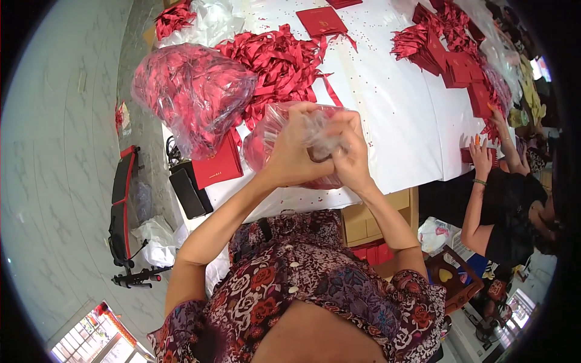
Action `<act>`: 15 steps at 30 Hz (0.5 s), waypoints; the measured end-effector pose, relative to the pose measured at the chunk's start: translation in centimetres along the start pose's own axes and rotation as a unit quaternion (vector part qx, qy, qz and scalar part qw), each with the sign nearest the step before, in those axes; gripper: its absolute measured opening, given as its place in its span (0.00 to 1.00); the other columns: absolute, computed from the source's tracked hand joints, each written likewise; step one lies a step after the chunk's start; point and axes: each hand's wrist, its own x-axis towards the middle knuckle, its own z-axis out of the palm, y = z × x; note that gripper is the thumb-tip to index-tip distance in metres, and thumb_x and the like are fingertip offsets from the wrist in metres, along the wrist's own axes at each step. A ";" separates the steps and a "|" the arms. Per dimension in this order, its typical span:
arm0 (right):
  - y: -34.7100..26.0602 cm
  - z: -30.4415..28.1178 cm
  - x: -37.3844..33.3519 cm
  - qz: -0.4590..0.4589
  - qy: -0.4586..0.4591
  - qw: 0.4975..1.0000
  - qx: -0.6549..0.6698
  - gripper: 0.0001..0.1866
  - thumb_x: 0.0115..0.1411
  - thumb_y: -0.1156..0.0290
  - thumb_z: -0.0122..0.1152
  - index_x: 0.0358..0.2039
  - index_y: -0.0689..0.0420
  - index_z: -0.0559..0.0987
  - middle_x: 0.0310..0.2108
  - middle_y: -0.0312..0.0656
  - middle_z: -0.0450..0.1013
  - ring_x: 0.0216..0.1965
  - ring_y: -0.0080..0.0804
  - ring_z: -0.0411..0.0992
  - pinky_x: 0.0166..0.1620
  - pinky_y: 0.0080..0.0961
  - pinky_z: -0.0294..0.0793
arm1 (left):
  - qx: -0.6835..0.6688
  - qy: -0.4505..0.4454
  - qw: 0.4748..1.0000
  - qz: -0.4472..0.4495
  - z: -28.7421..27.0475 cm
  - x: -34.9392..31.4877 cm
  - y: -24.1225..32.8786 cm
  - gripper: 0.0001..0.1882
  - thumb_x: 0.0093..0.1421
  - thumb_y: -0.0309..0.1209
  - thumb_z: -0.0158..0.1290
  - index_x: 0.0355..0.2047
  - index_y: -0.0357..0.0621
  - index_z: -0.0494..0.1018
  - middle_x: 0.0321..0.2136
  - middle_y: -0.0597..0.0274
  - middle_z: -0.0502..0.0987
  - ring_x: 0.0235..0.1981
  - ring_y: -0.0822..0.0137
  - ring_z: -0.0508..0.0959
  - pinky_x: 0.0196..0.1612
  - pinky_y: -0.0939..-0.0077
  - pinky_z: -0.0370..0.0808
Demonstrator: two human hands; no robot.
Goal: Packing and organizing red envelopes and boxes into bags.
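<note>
Close to the table's near edge, a clear plastic bag (pixel 261 145) with something red inside rests under my hands. My left hand (pixel 293 150) is closed around its bunched-up neck. Fingers of my right hand (pixel 352 151) curl over the same gathered plastic from the other side, slightly blurred. Just beyond lies a loose heap of red ribbons (pixel 275 69). To the left sits a larger clear bag stuffed with red ribbons (pixel 190 91). Partly under it is a red card folder (pixel 219 163), near my left forearm.
A black phone (pixel 189 192) lies at the table's left corner. One red folder (pixel 322 22) is at the far side. More red folders with ribbons (pixel 451 60) line the right side, where a co-worker's hands (pixel 482 158) work. A cardboard box (pixel 378 215) stands below the table edge.
</note>
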 end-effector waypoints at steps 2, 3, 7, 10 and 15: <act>-1.0 -0.9 -0.1 0.045 -0.043 0.998 0.005 0.07 0.55 0.80 0.53 0.35 0.63 0.77 0.34 0.42 0.67 0.38 0.35 0.68 0.45 0.28 0.69 | 0.112 -0.049 0.989 0.083 -0.2 0.2 -0.3 0.39 0.38 0.32 0.69 0.51 0.40 0.66 0.52 0.48 0.63 0.56 0.54 0.65 0.56 0.62 0.66; -1.6 -1.3 0.1 0.091 -0.084 0.992 0.011 0.09 0.52 0.81 0.55 0.34 0.63 0.80 0.33 0.40 0.67 0.38 0.34 0.68 0.43 0.27 0.69 | 0.111 -0.049 0.989 0.085 -0.1 0.3 -0.3 0.39 0.38 0.32 0.69 0.51 0.40 0.66 0.52 0.48 0.63 0.56 0.54 0.65 0.56 0.62 0.66; -3.3 -2.3 1.1 0.124 -0.113 0.986 -0.004 0.14 0.45 0.84 0.58 0.33 0.59 0.83 0.30 0.39 0.69 0.35 0.34 0.69 0.41 0.28 0.70 | 0.080 -0.040 0.996 -0.010 1.0 0.6 -0.7 0.40 0.34 0.36 0.71 0.49 0.40 0.67 0.51 0.50 0.66 0.53 0.52 0.70 0.53 0.62 0.70; -4.6 -2.4 1.5 0.015 -0.091 0.988 -0.121 0.14 0.44 0.84 0.60 0.33 0.57 0.84 0.27 0.39 0.72 0.34 0.35 0.70 0.39 0.29 0.71 | 0.083 -0.002 0.997 -0.002 1.7 0.5 -0.8 0.42 0.35 0.38 0.71 0.50 0.42 0.64 0.46 0.52 0.71 0.47 0.52 0.75 0.48 0.61 0.72; -6.3 -0.9 0.7 0.077 -0.046 0.985 -0.150 0.12 0.46 0.85 0.60 0.31 0.59 0.83 0.27 0.41 0.76 0.28 0.34 0.74 0.31 0.25 0.73 | 0.117 0.004 0.993 -0.008 2.2 0.5 -0.7 0.37 0.42 0.38 0.68 0.50 0.45 0.61 0.32 0.55 0.77 0.35 0.51 0.79 0.38 0.60 0.74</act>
